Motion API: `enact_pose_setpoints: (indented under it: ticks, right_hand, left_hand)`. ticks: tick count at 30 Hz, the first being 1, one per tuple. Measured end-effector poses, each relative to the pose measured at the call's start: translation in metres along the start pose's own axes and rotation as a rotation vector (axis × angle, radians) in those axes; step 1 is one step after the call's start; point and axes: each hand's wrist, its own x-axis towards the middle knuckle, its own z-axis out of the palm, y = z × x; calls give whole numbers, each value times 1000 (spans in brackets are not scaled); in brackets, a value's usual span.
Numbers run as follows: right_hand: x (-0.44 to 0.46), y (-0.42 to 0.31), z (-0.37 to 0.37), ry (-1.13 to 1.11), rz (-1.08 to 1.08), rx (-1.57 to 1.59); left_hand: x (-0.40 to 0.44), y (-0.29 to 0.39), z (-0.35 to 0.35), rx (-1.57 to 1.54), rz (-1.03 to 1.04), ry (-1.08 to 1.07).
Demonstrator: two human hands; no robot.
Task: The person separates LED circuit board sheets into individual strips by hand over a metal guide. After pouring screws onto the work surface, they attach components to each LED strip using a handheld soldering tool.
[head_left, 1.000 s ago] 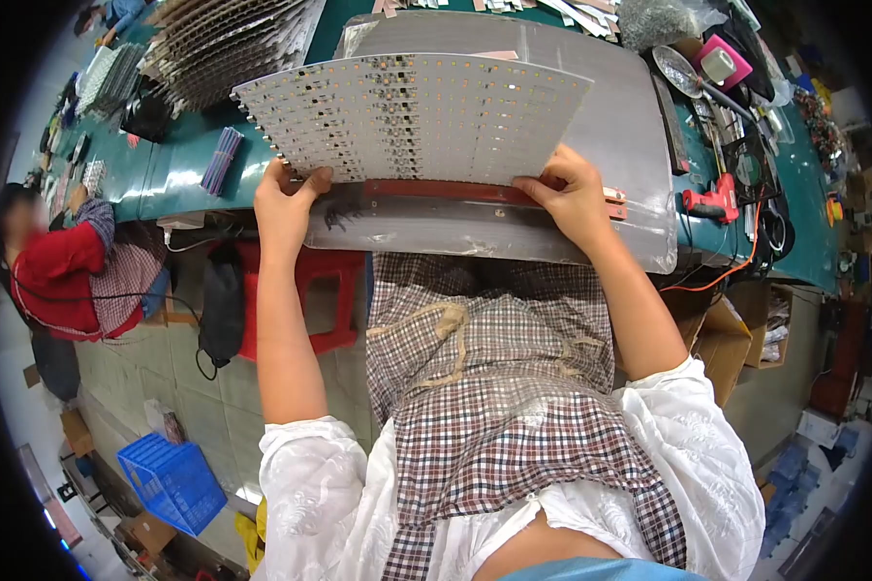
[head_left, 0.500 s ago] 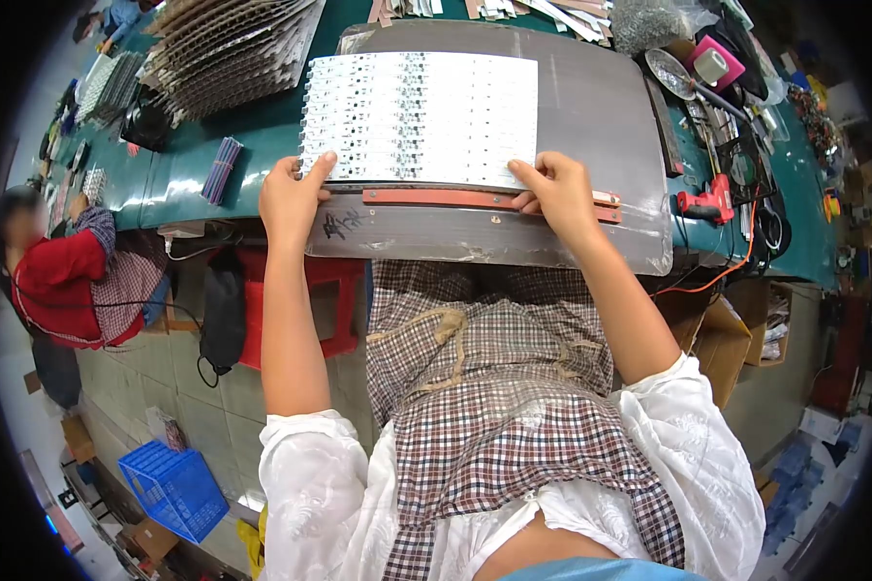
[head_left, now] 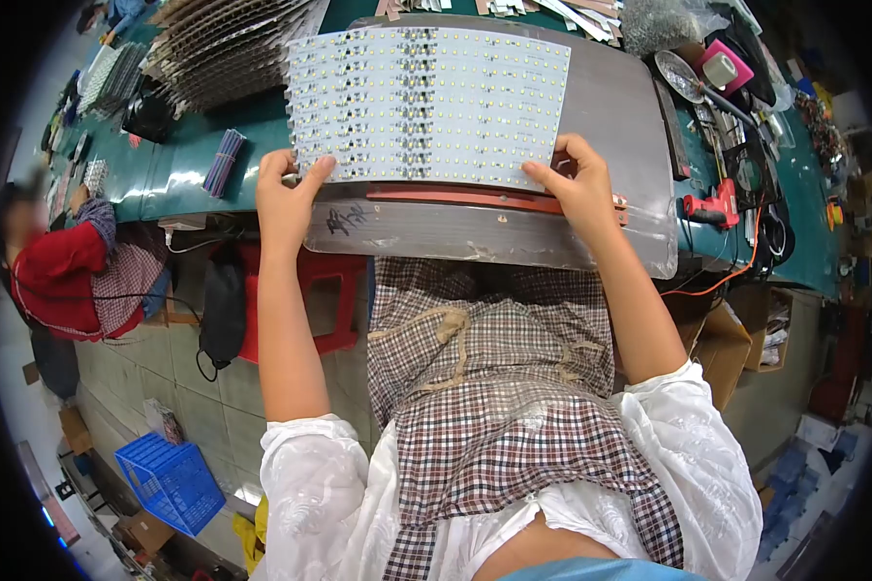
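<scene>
Shifted since half a second ago: LED panel (head_left: 426, 107), now larger in view, its right edge further toward 3 o'clock, the right hand (head_left: 574, 184) gone with it. Position: at 12 o'clock, tilted toward the wearer, above a grey slab (head_left: 615, 126). Hands: well apart; left hand (head_left: 293, 189) pinching the panel's lower corner at its 7 o'clock, right hand pinching near the lower corner at its 5 o'clock, thumbs on the front face. Containers: one blue crate (head_left: 171, 484), rigid plastic with pierced walls, at 8 o'clock on the floor, contents unclear; one brown carton (head_left: 722, 339), corrugated board, flaps open, at 3 o'clock, contents hidden; beside it a second carton (head_left: 774, 351), holding pale, wrapped-looking pieces; one clear plastic bag (head_left: 654, 27), crinkled, at 1 o'clock, contents greyish and indistinct. Materials and shapes: panel thin, white, rectangular, rows of small yellowish dots, dark components in a vertical band, left edge toothed; slab scuffed, round-cornered, bearing a narrow red strip (head_left: 513, 201); at 11 o'clock, a stack (head_left: 228, 58) of toothed sheets; at 10 o'clock, a bundle (head_left: 224, 163) of slim purplish lengths; beneath, a green table (head_left: 179, 179), glossy.
</scene>
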Motion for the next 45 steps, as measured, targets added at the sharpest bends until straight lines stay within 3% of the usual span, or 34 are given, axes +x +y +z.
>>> enact_pose_setpoints:
  ticks: [2, 8, 11, 14, 19, 26, 28, 29, 30, 35, 37, 42, 45]
  right_hand:
    - [-7, -2, -3, -36, -13, -109]
    - [-11, -5, 2, -5, -103, -140]
    - [-15, -3, 4, -49, -19, -58]
    - [-17, -20, 7, -103, 149, 85]
    - [-6, -28, 0, -162, 368, -66]
    - [-5, -30, 7, -108, 433, 53]
    - [-2, -33, 8, -108, 460, 73]
    - [-4, -33, 8, -92, 443, 74]
    - [-4, -31, 9, -73, 421, 76]
    - [-10, -29, 11, -18, 325, 191]
    - [8, -12, 14, 16, 254, 100]
    - [42, -5, 12, 69, 219, 95]
    - [36, -16, 3, 57, 194, 18]
  left_hand:
    - [-7, 2, -10, 178, 15, -42]
    - [-9, 6, -7, -34, -349, -108]
    - [-15, 16, 0, -330, -254, -29]
    - [-17, 25, -4, -363, -244, -54]
    - [-2, 18, 0, -226, -362, -106]
    - [9, 23, 1, -73, -394, -165]
    - [10, 16, 10, 126, -395, -127]
    - [12, 14, 12, 224, -391, -107]
    - [14, 22, 8, 166, -421, -161]
    - [10, 14, 13, -168, -331, -39]
    - [27, 13, 24, -215, -296, -31]
    - [52, 10, 43, -129, -256, -37]
    - [41, 23, 23, 123, -263, -28]
